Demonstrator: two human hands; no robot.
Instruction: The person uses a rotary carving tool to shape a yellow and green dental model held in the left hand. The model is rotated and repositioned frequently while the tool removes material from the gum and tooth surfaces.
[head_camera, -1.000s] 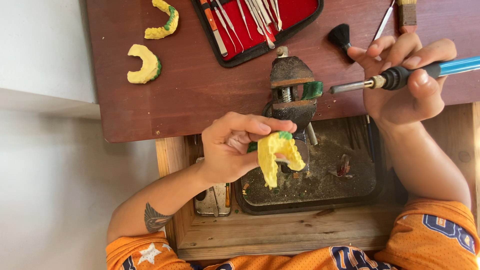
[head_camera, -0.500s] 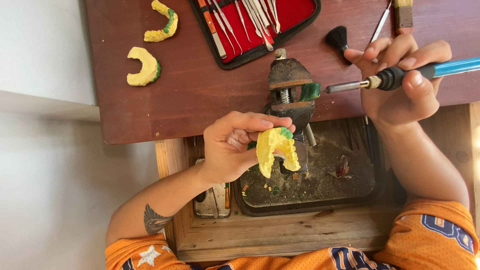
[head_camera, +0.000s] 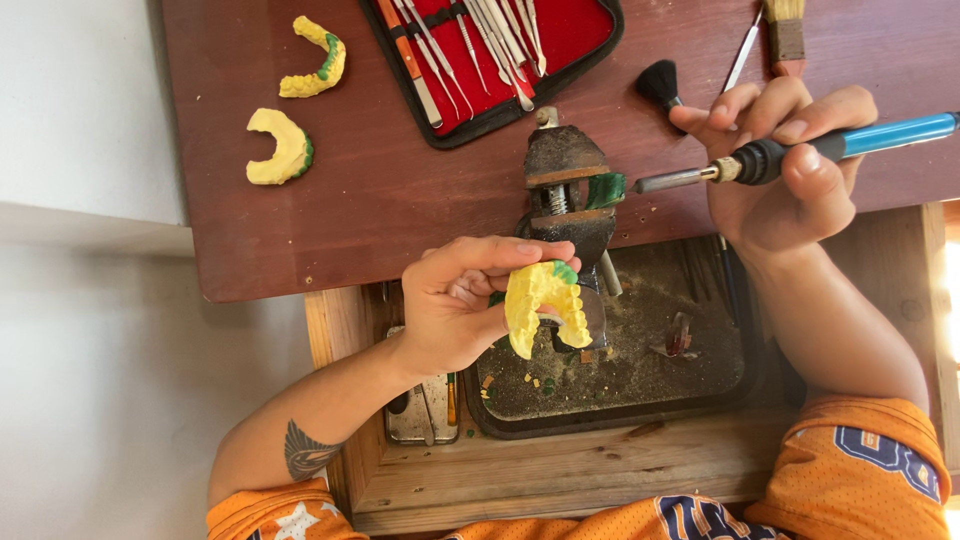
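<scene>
Yellow cast at the vise

Yellow dental cast (head_camera: 545, 305) with a green spot on top: pinched in the left hand (head_camera: 460, 305), thumb over it, fingers curled beneath. It sits just in front of the vise (head_camera: 565, 195), above the dark tray (head_camera: 690, 395) of dust and chips.

Right hand (head_camera: 785, 180), right of the vise: fingers pressed together around a blue-handled iron (head_camera: 800, 150), metal tip pointing at a green lump (head_camera: 605, 188) by the vise's jaws, close but whether touching, cannot tell.

Behind the vise: red-lined case (head_camera: 575, 45) of metal picks. Far left of the vise, on the brown bench (head_camera: 390, 200): two more yellow casts (head_camera: 280, 148), well apart from the hands. Black brush (head_camera: 660, 82) behind and to the right of the vise.
</scene>
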